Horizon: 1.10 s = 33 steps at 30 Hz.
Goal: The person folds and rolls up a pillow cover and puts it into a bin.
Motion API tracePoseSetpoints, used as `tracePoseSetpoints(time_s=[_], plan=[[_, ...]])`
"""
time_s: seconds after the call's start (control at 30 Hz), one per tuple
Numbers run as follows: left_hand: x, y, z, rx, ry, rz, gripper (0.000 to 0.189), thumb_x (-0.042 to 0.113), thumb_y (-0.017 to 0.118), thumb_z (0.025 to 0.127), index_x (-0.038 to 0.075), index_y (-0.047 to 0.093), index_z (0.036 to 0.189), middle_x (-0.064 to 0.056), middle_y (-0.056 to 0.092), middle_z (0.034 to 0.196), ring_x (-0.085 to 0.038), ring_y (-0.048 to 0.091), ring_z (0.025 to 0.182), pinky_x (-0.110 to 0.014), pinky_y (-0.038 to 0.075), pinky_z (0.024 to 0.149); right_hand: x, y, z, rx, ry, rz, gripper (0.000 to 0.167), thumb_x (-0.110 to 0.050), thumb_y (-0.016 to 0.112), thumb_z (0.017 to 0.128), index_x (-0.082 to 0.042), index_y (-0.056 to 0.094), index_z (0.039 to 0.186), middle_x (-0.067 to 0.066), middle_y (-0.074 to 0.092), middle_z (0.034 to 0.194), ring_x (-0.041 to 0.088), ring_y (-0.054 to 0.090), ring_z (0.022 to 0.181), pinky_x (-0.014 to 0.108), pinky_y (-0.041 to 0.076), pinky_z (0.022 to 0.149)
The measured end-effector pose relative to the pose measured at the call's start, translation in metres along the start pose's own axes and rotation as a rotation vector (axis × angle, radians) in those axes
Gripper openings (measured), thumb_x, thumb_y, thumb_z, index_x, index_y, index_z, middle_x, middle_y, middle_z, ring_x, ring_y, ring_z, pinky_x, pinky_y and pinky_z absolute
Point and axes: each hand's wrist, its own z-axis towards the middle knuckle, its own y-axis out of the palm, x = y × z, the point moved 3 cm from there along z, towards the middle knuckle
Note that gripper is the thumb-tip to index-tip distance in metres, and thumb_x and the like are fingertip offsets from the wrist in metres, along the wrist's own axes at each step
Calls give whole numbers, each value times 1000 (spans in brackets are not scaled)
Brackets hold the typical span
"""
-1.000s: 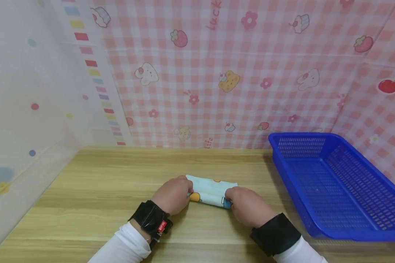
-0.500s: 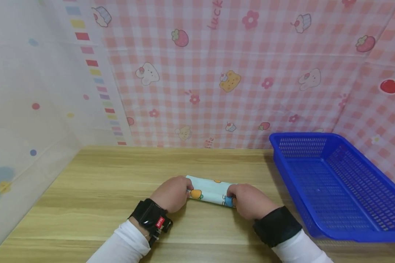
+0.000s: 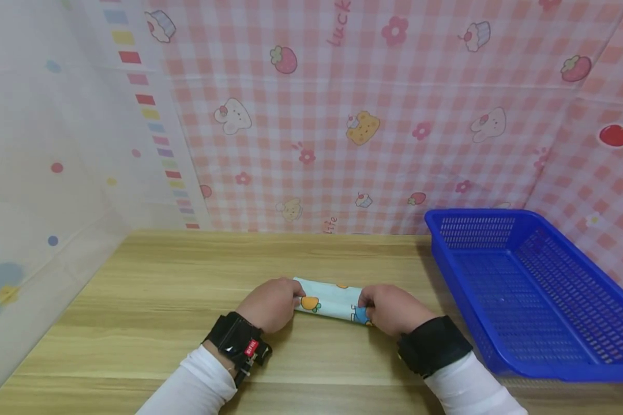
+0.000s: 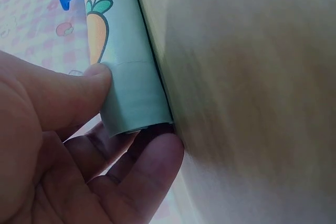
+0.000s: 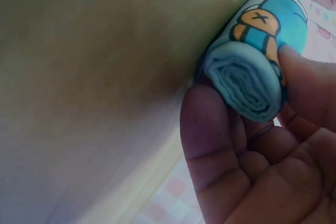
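Note:
A light-blue cloth (image 3: 331, 298) with carrot and cartoon prints lies on the wooden table, rolled into a short tube. My left hand (image 3: 270, 305) grips its left end, thumb on the near side of the print and fingers curled at the end, as the left wrist view shows. The other end is held by my right hand (image 3: 398, 311). From the right wrist, the spiral layers of the rolled cloth (image 5: 245, 83) show at that end, between thumb and fingers. The underside of the roll is hidden.
A blue perforated plastic basket (image 3: 550, 311) stands on the right of the wooden table (image 3: 187, 276). Behind rises a pink checked wall covering (image 3: 311, 144), with a pale covering (image 3: 41, 138) along the left side.
The cloth has become a narrower roll, its carrot print shifting slightly away from me. My right hand has edged a little farther forward; the left has barely moved.

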Motion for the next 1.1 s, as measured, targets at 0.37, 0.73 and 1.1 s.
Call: tracePoseSetpoints(time_s=[0.37,0.73,1.1], plan=[[-2,2,4,-8,0,-20,19,12,60,105,5,75,113,-5,72,107,-17,63,91,-42,57,92,-1,-4,5,-32,-10,-14,12,-5,71,93,-16,69,89,-3,65,82,15,55,78,33,48,76],[-3,2,5,-11,-2,-32,21,13,61,105,3,75,117,-10,67,119,-21,65,108,-42,55,101,1,-4,8,-46,16,1,10,-6,69,93,-15,70,88,-4,64,78,14,55,75,32,47,74],[-5,0,8,3,-39,-91,6,13,65,103,11,71,106,-3,65,104,-20,59,90,-40,53,86,1,-7,10,1,91,37,14,-5,74,87,-13,63,86,0,62,76,18,55,71,31,44,65]])
